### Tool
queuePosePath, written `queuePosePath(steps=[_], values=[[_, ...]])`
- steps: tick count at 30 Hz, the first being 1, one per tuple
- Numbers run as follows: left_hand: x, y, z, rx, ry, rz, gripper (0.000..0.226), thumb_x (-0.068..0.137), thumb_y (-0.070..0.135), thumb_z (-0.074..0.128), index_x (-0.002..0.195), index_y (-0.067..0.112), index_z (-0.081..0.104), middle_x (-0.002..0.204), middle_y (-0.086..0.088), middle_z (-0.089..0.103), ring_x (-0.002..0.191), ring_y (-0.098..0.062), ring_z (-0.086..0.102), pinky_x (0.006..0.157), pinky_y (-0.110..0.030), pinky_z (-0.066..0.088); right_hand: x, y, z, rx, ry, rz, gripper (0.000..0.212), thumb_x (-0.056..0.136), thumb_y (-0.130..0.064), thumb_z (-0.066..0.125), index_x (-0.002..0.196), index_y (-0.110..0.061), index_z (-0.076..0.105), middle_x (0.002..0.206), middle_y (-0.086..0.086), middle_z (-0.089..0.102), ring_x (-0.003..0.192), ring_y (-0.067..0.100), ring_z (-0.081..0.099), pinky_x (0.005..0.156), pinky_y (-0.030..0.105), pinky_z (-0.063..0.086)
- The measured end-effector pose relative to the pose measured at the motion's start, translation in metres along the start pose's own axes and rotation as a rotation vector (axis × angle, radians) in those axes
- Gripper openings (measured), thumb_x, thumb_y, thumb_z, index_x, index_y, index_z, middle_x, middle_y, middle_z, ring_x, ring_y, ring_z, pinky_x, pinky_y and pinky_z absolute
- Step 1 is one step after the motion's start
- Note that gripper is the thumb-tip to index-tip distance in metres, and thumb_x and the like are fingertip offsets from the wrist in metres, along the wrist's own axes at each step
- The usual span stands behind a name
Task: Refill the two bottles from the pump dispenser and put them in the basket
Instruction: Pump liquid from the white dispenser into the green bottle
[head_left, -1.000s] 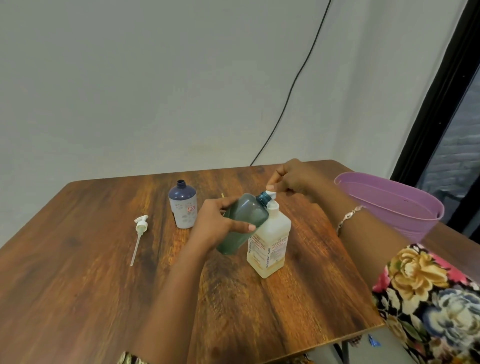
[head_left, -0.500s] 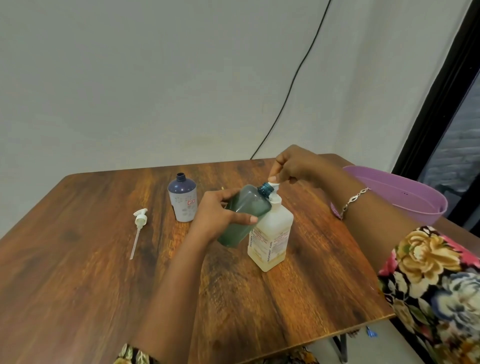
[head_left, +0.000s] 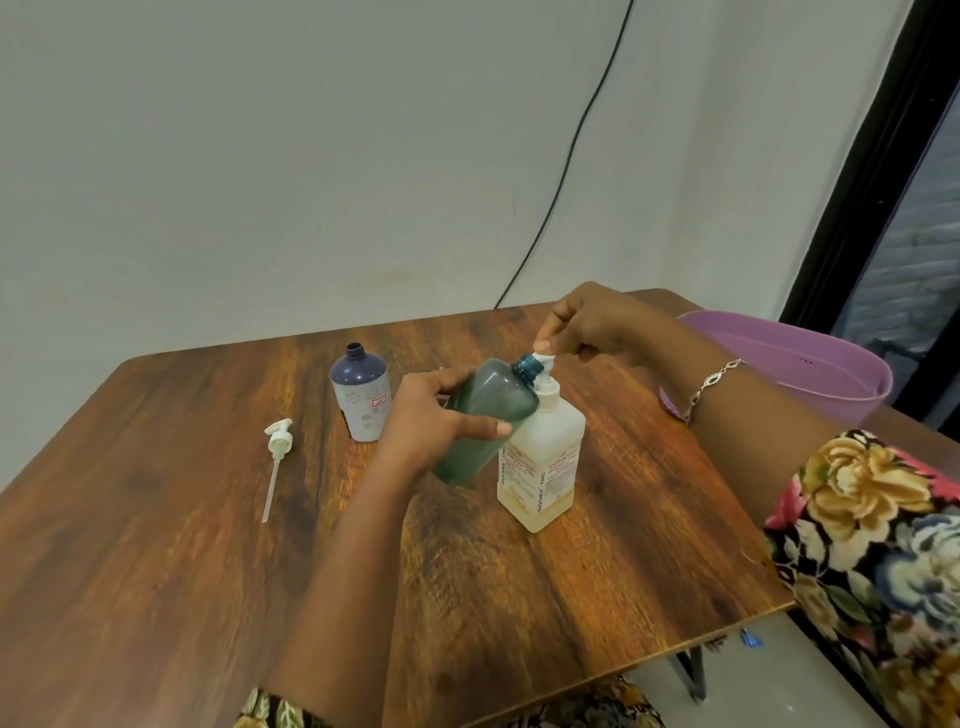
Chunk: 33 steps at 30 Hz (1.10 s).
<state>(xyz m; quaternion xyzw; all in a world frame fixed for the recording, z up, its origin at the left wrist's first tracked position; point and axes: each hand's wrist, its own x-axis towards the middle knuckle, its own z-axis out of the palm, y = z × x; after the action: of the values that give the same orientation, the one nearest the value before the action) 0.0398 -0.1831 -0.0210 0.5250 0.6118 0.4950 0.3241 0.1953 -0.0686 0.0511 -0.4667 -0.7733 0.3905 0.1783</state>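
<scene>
**Now pumping: plunger head up between strokes, green bottle at the spout**

Over the last second the right hand (head_left: 597, 327) went from pressing low on the pump dispenser (head_left: 543, 457) to sitting higher, with the white pump head (head_left: 545, 361) risen under its fingertips. Reads as the release half of a stroke, so filling looks under way, not finished.

- Left hand (head_left: 441, 415) is wrapped round the body of the green bottle (head_left: 483, 421), holding it tilted with its open teal neck against the spout. Same grip and tilt as a second ago.
- Right hand is pinched closed on the pump head, thumb and fingers on top.
- Dispenser stands upright on the desk (head_left: 156, 571), pale liquid only in the lower part. Can't tell how much has gone into the green bottle; its wall is too dark.
- Second bottle (head_left: 361, 395), blue-grey and uncapped, stands upright behind the left hand, untouched. A loose pump cap (head_left: 278, 441) with its dip tube lies flat, well to the left.
- Purple basket (head_left: 810, 374) sits at the far right edge, nothing visible in it.

Judgement: early in the task. More strokes needed here, then the second bottle, then both to the basket. Risk is the neck slipping off the spout mid-stroke.
</scene>
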Motion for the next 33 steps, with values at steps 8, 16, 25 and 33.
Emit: queuePosePath(steps=[8,16,25,33], values=[[-0.003,-0.004,0.003,-0.026,-0.012,-0.004,0.067,0.062,0.007,0.081,0.124,0.013,0.057,0.107,0.003,0.06,0.097,-0.013,0.054,0.079,-0.029,0.045,-0.005,0.004,0.007,-0.003,0.04,0.003,0.015,0.081,0.0,0.066,0.069,-0.009,0.064,0.068,0.001,0.058,0.06,0.01,0.041,0.052,0.019,0.037],[0.001,-0.001,-0.002,0.021,0.0,0.004,0.065,0.063,0.006,0.08,0.123,0.012,0.058,0.106,0.004,0.059,0.105,-0.021,0.053,0.095,-0.043,0.044,-0.001,-0.008,0.003,-0.066,-0.02,0.038,0.013,0.082,0.005,0.062,0.072,-0.004,0.061,0.068,0.004,0.056,0.058,0.01,0.04,0.051,0.02,0.036],[-0.004,0.001,0.001,-0.029,-0.009,-0.027,0.065,0.062,0.005,0.08,0.123,0.015,0.058,0.103,0.006,0.059,0.103,-0.019,0.053,0.084,-0.034,0.044,-0.008,-0.002,0.002,-0.02,0.014,0.02,0.014,0.082,0.001,0.064,0.071,-0.008,0.061,0.066,0.003,0.056,0.055,0.009,0.04,0.05,0.019,0.035],[-0.005,0.0,0.003,-0.006,0.0,-0.027,0.064,0.063,0.005,0.08,0.122,0.013,0.058,0.1,0.007,0.059,0.102,-0.019,0.052,0.091,-0.039,0.044,0.001,0.008,0.013,-0.17,0.022,0.031,0.023,0.084,-0.026,0.066,0.069,-0.014,0.054,0.066,0.0,0.052,0.057,0.011,0.039,0.051,0.021,0.032]])
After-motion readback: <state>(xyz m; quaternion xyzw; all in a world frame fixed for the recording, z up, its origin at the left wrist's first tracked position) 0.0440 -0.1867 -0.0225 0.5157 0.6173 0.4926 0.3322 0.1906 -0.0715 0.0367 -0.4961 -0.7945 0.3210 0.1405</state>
